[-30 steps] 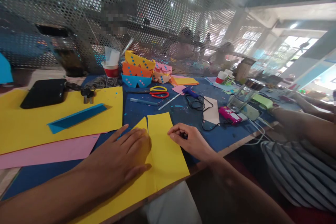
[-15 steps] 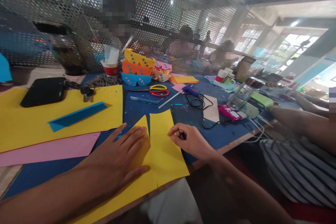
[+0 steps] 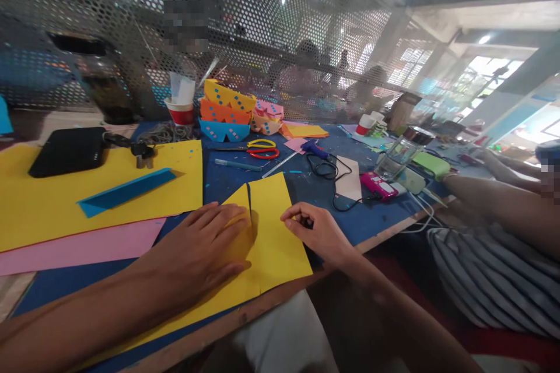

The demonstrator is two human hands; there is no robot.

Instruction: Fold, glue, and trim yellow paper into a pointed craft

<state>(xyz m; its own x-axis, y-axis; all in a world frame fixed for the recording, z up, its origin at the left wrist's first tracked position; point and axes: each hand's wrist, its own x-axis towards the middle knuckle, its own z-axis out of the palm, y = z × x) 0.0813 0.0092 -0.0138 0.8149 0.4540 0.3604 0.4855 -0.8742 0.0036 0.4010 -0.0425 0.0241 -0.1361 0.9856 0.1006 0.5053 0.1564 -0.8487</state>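
Note:
My left hand [image 3: 214, 239] lies flat with its fingers stretched out, pressing on the left part of a sheet of yellow paper [image 3: 280, 245]. A slit runs down from the sheet's far edge, and a faint line continues from it to the near edge. Over the sheet's right edge is my right hand [image 3: 317, 230], with thumb and forefinger pinched and the other fingers curled. Something dark shows inside that hand; what it is stays hidden. The paper rests on a blue table top [image 3: 367, 224] near its front edge.
Scissors [image 3: 262, 150], a pen [image 3: 238, 165] and a glue gun [image 3: 315, 148] with its cord lie beyond the sheet. Decorated paper pieces [image 3: 225, 122] stand behind them. At left are a phone [image 3: 69, 151] and a folded blue strip [image 3: 126, 191]. Another person's arm [image 3: 485, 192] reaches in from the right.
The yellow sheet has slid slightly away from me, showing more of the table's front edge. Its slit looks narrower at the far end. Both hands keep about the same pose.

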